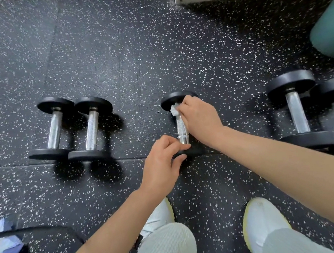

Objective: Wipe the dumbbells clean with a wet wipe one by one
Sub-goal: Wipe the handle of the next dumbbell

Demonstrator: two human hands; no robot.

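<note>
Centre dumbbell (181, 127) on the speckled black floor (130, 46): a knurled, shiny chrome handle between two round black plates, its length running away from the person. The right hand (200, 117) grasped a crumpled white wipe (174, 110) and pressed it to the handle's far end, against the far plate. The left hand (162, 165) pinched the rim of the near plate between thumb and curled fingers. Left pair (92, 129) and right pair (296, 109), of like build, lay well apart from it on either side.
</note>
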